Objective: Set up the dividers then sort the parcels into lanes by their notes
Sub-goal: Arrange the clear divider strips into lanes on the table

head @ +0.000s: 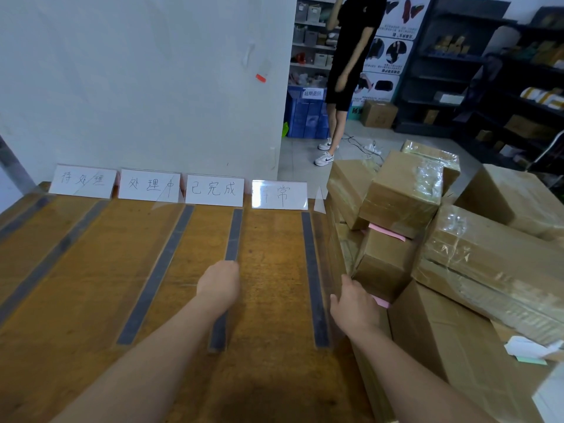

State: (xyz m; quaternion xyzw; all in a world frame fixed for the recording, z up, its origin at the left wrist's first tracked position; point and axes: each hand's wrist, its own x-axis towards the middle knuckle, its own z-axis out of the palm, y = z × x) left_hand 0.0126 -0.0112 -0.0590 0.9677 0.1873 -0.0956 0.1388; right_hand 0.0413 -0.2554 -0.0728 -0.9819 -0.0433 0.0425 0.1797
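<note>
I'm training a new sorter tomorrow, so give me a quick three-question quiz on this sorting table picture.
1. True or false: every parcel sits to the right of the lanes, none inside a lane yet.
2. How many label signs stand along the far edge of the table? A three, B four, C five.
3. Fill in: the left hand grips a ____.
Key: 1 true; 2 B; 3 divider.
</note>
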